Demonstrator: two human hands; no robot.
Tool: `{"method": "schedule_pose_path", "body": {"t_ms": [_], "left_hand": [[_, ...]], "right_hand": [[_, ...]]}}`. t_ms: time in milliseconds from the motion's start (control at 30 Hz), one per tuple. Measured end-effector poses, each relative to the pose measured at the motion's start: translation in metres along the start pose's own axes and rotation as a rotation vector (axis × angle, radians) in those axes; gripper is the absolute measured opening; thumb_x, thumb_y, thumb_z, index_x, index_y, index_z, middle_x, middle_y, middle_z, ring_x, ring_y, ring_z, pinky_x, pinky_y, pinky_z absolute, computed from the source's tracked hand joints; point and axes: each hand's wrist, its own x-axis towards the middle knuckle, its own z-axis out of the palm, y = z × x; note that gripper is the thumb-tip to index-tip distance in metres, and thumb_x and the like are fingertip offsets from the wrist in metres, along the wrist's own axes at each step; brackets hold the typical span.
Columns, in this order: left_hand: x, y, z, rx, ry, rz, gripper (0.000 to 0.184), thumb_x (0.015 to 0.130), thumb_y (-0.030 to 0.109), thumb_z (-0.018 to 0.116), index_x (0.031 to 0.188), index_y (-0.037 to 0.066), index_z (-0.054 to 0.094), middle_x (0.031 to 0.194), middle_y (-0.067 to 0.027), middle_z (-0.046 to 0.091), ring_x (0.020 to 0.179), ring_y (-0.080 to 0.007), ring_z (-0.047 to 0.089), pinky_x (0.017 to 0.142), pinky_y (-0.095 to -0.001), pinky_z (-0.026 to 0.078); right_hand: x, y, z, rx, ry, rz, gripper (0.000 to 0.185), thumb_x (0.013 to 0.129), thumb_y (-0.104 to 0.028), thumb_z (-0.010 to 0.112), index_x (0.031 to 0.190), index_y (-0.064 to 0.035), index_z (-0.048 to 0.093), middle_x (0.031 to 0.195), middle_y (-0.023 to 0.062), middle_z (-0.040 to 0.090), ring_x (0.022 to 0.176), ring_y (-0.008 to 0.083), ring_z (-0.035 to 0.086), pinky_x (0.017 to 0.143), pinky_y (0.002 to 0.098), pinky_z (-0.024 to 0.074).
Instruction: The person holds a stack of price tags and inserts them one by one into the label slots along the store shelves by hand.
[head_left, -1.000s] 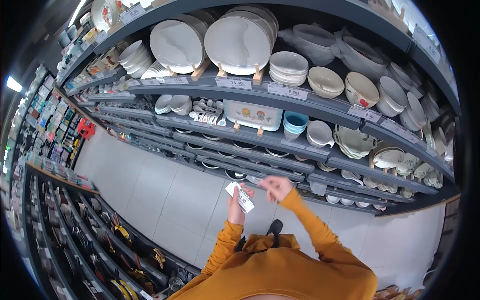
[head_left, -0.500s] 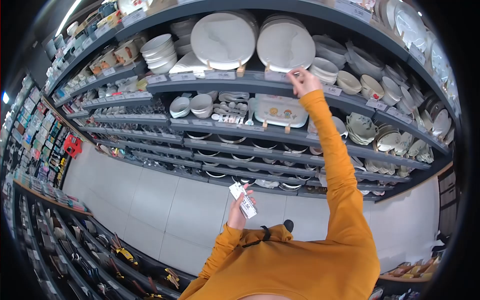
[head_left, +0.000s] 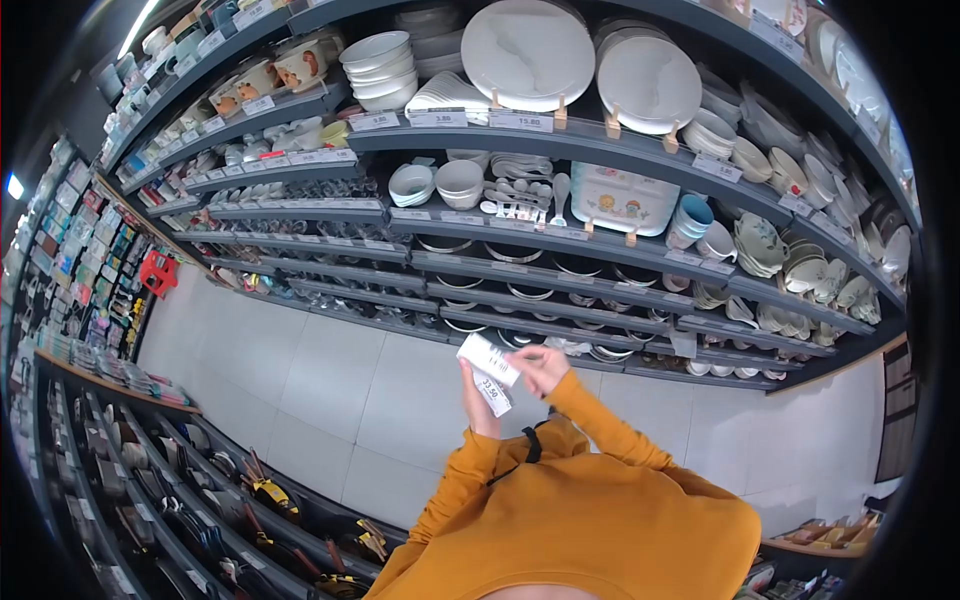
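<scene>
My left hand (head_left: 479, 402) is low in front of my body, closed on white price tags; the lower price tag (head_left: 493, 396) reads 33.50. My right hand (head_left: 541, 370) pinches the right end of another price tag (head_left: 488, 358), which lies across the top of the ones in my left hand. Its print is blurred. Ahead on the shelf stand large white plates (head_left: 527, 52) upright on wooden stands, and a second row of round white plates (head_left: 648, 82) to their right. The shelf edge below that second row shows no label.
Shelves (head_left: 400, 135) of bowls, cups, cutlery and pans rise ahead. A patterned divided tray (head_left: 625, 200) stands below the plates. Pale floor tiles (head_left: 400, 440) lie beneath my hands. A rack of utensils (head_left: 190, 500) is at lower left, and a red stool-like object (head_left: 158, 273) stands far left.
My right hand has come down from the shelf edge below the round plates, bringing a price tag to my left hand. The label at that spot is gone. The view has shifted left.
</scene>
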Motion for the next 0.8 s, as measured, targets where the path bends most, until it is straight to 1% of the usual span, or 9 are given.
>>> {"method": "schedule_pose_path", "body": {"t_ms": [100,267,300,333,400,467,600,633,800], "left_hand": [[-0.006,0.009,0.008,0.181,0.092,0.106,0.05,0.098,0.045,0.042,0.127,0.005,0.05,0.096,-0.0062,0.057,0.081,-0.013,0.057,0.068,-0.0265,0.048],[0.005,0.015,-0.017,0.04,0.154,0.119,0.04,0.099,0.03,0.046,0.13,0.004,0.048,0.099,-0.0075,0.057,0.08,-0.0131,0.057,0.069,-0.0262,0.05],[0.009,0.016,-0.021,-0.02,0.179,0.114,0.038,0.099,0.027,0.047,0.13,0.004,0.048,0.099,-0.0077,0.058,0.08,-0.0131,0.057,0.069,-0.0263,0.05],[0.013,0.019,-0.021,-0.015,0.188,0.114,0.038,0.099,0.024,0.048,0.131,0.005,0.048,0.098,-0.0074,0.058,0.078,-0.0129,0.057,0.068,-0.0262,0.05],[0.019,0.024,-0.018,-0.006,0.203,0.106,0.037,0.098,0.02,0.05,0.131,0.005,0.047,0.097,-0.0068,0.059,0.076,-0.0125,0.057,0.065,-0.0259,0.05],[0.032,0.027,-0.017,0.081,0.142,0.06,0.037,0.097,0.02,0.052,0.131,0.006,0.047,0.096,-0.0059,0.059,0.072,-0.012,0.057,0.062,-0.0257,0.05],[0.063,0.033,-0.007,0.14,0.073,-0.032,0.038,0.096,0.023,0.054,0.13,0.008,0.048,0.095,-0.0049,0.06,0.066,-0.0109,0.055,0.056,-0.0249,0.047],[0.069,0.037,-0.002,0.165,0.066,-0.077,0.04,0.097,0.03,0.052,0.13,0.008,0.048,0.094,-0.0053,0.06,0.064,-0.0108,0.054,0.055,-0.0236,0.045],[0.116,0.047,0.01,0.149,0.016,-0.107,0.045,0.099,0.043,0.042,0.126,0.009,0.049,0.09,-0.0049,0.059,0.061,-0.0107,0.053,0.055,-0.0236,0.045]], "right_hand": [[-0.005,0.012,0.027,-0.025,-0.121,0.085,0.03,0.085,-0.036,0.069,0.094,-0.007,0.069,0.05,0.0017,0.056,0.037,0.007,0.047,0.036,0.0218,0.0329],[0.042,-0.005,0.009,-0.255,-0.26,-0.076,0.036,0.091,-0.042,0.059,0.094,-0.008,0.07,0.053,0.0045,0.061,0.04,0.0081,0.051,0.039,0.023,0.0387],[0.051,-0.035,0.005,-0.348,-0.129,-0.075,0.034,0.091,-0.041,0.059,0.093,-0.008,0.07,0.053,0.0035,0.061,0.04,0.0078,0.051,0.039,0.0234,0.0397],[0.087,-0.024,-0.009,-0.349,-0.034,-0.213,0.031,0.09,-0.04,0.06,0.097,-0.0103,0.068,0.052,0.0025,0.062,0.04,0.0074,0.051,0.04,0.0241,0.0404],[0.133,-0.051,-0.032,-0.568,0.165,-0.308,0.034,0.088,-0.041,0.062,0.112,-0.0152,0.063,0.054,0.0014,0.063,0.041,0.0097,0.054,0.044,0.0262,0.0435],[0.179,-0.066,-0.051,-0.802,0.349,-0.423,0.04,0.088,-0.039,0.059,0.121,-0.0178,0.058,0.056,0.002,0.064,0.058,0.0208,0.065,0.059,0.0345,0.0504],[0.24,-0.079,-0.07,-1.034,0.466,-0.444,0.032,0.088,-0.036,0.059,0.114,-0.0182,0.062,0.057,0.0017,0.064,0.064,0.0239,0.066,0.064,0.0375,0.0511],[0.25,-0.08,-0.074,-1.078,0.483,-0.445,0.029,0.088,-0.035,0.059,0.112,-0.0181,0.064,0.057,0.0017,0.064,0.063,0.0239,0.066,0.064,0.0375,0.0511],[0.263,-0.091,-0.083,-0.933,0.444,-0.484,0.02,0.087,-0.032,0.061,0.093,-0.0147,0.068,0.056,0.0029,0.064,0.056,0.0225,0.063,0.057,0.0348,0.0482]]}}
